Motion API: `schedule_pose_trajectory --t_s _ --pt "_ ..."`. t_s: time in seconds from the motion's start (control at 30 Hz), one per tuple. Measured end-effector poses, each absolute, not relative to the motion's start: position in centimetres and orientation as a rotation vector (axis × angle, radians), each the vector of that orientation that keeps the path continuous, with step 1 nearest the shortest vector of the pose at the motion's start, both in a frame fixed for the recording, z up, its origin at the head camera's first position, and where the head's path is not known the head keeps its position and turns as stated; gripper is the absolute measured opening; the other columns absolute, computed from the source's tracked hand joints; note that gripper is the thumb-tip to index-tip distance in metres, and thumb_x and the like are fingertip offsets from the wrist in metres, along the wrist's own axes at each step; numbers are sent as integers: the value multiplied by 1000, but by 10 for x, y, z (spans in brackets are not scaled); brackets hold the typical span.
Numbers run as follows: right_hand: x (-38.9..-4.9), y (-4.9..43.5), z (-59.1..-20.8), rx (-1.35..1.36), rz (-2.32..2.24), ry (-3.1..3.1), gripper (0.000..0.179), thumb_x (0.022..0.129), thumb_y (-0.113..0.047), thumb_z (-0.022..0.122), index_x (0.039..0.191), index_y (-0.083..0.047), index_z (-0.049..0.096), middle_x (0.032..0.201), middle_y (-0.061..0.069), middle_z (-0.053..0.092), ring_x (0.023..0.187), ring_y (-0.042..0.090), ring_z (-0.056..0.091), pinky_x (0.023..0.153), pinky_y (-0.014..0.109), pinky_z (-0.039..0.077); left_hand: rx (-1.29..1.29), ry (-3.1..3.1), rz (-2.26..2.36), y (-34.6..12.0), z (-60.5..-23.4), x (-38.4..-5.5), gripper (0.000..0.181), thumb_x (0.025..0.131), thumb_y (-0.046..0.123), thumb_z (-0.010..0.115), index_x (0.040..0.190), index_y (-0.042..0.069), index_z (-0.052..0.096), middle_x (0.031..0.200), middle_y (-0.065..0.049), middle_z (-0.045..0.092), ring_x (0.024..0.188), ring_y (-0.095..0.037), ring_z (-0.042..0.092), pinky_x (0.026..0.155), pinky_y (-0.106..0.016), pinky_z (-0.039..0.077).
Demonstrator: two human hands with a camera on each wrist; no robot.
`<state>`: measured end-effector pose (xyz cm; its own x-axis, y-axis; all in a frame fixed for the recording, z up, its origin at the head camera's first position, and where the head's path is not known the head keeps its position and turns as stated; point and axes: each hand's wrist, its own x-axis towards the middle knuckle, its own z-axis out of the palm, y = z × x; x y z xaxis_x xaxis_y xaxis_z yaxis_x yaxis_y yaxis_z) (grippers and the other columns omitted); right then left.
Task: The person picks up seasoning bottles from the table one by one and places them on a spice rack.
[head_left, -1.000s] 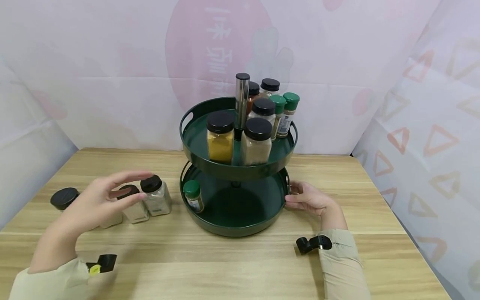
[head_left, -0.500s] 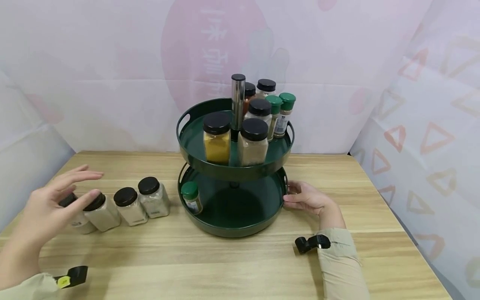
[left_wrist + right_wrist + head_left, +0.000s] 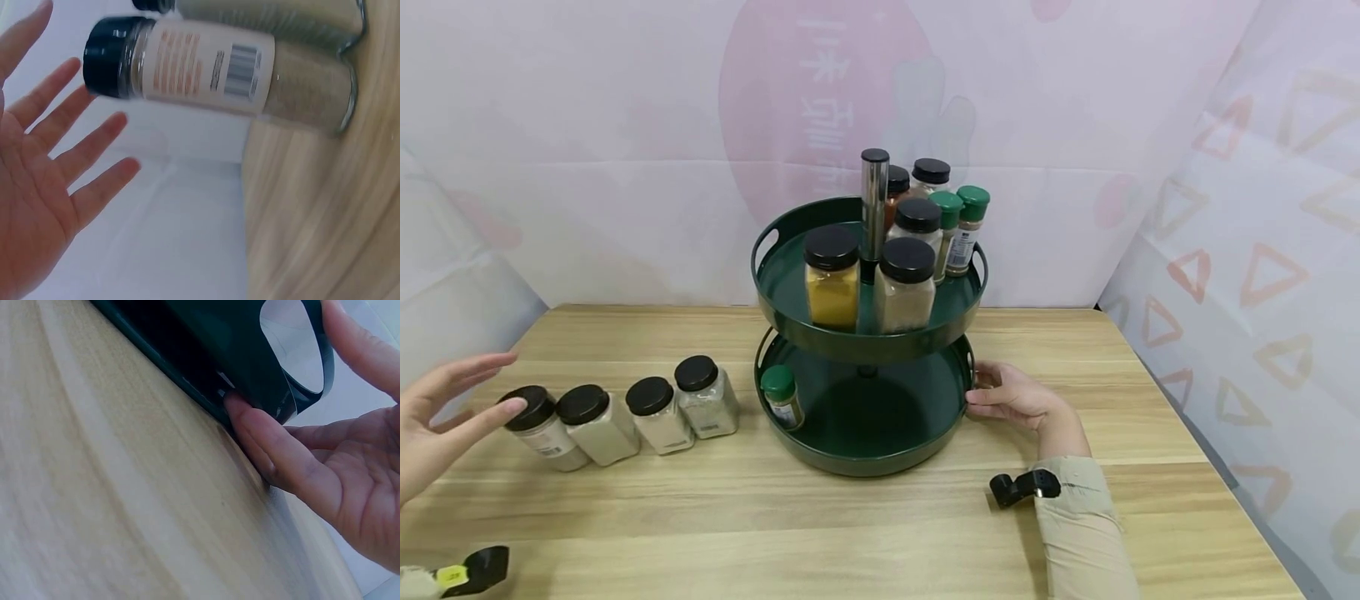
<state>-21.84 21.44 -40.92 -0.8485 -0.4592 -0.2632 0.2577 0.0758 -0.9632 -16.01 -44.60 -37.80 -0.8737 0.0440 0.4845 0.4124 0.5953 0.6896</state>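
My left hand (image 3: 445, 417) is at the left edge of the head view, fingers spread and holding nothing. It is beside the black lid of the leftmost spice jar (image 3: 550, 433); in the left wrist view the fingertips lie close to that lid, and whether they touch it I cannot tell. This round jar (image 3: 212, 69) has a label with a barcode. My right hand (image 3: 1018, 396) holds the right side of the lower tier of a dark green two-tier rack (image 3: 865, 467). In the right wrist view the thumb is at the handle cutout's rim and other fingers are low against the tray wall (image 3: 237, 356).
Three square black-lidded jars (image 3: 598, 425) stand in a row right of the leftmost one. A small green-capped jar (image 3: 782, 400) stands on the lower tier. Several jars, including a yellow one (image 3: 832, 292), crowd the upper tier around a metal post (image 3: 874, 204).
My left hand has moved left along the row of jars to the leftmost one, uncovering the others. The right hand stays on the rack, and the jars have not moved.
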Motion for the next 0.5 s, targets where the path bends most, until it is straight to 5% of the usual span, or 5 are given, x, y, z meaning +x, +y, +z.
schedule_pose_trajectory --t_s 0.13,0.3,0.5 --pt "-219 215 -411 -200 -1823 1848 90 93 -3 64 154 10 -1 160 33 10 120 16 53 96 24 53 -466 -2416 -1183 -459 -387 -165 70 90 -15 59 151 11 39 142 33 43 128 20 38 108 1 18" --pt "-218 215 -410 -195 -1817 1857 91 93 -4 65 154 10 -2 161 33 9 125 20 50 96 24 53 -517 -2448 -1209 -468 -398 -168 76 85 -20 62 152 7 37 138 32 47 122 20 43 103 1 24" --pt "-217 214 -408 -187 -1817 1857 92 93 -4 65 154 10 -2 161 32 7 129 23 48 97 25 53 -442 -2562 -1214 -470 -402 -166 79 88 -11 65 155 16 33 138 35 42 124 22 35 97 5 27"
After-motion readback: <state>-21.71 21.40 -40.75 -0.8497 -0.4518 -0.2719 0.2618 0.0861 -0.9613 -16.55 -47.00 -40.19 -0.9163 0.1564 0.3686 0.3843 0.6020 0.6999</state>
